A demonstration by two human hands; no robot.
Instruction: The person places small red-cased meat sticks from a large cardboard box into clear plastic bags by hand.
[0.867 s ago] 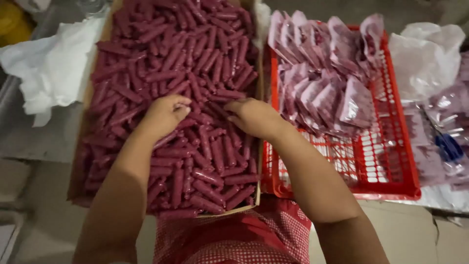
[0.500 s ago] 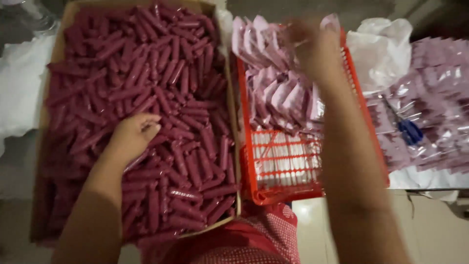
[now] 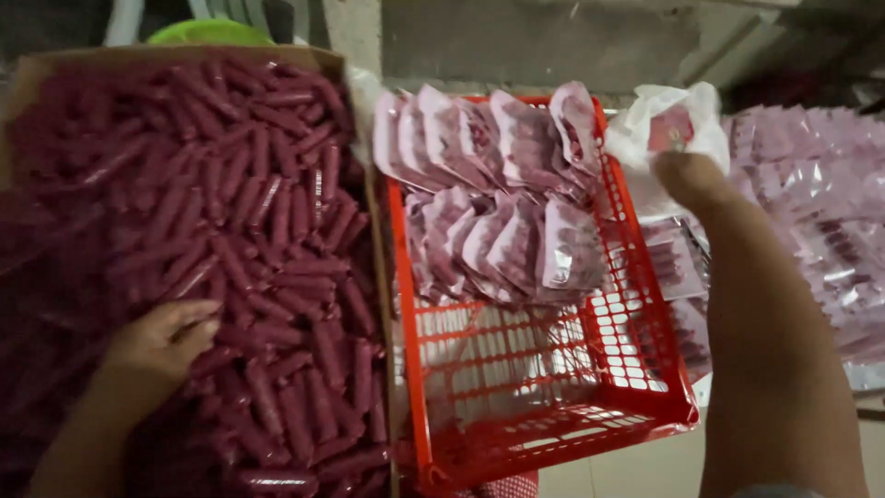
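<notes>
My left hand lies palm down on a heap of dark red wrapped sticks in a cardboard box, its fingers curled around a few of them. My right hand reaches past the right side of a red plastic basket to a white plastic bag. Its fingertips are hidden behind the hand. Filled pink pouches stand in rows in the far half of the basket.
A spread of flat pink and clear pouches lies to the right of my right arm. A green round object shows behind the box. A grey wall runs along the back.
My right hand left the stick pile, swung over the basket and now sits at the white bag on the right. My left hand stayed on the sticks. The view shifted right.
</notes>
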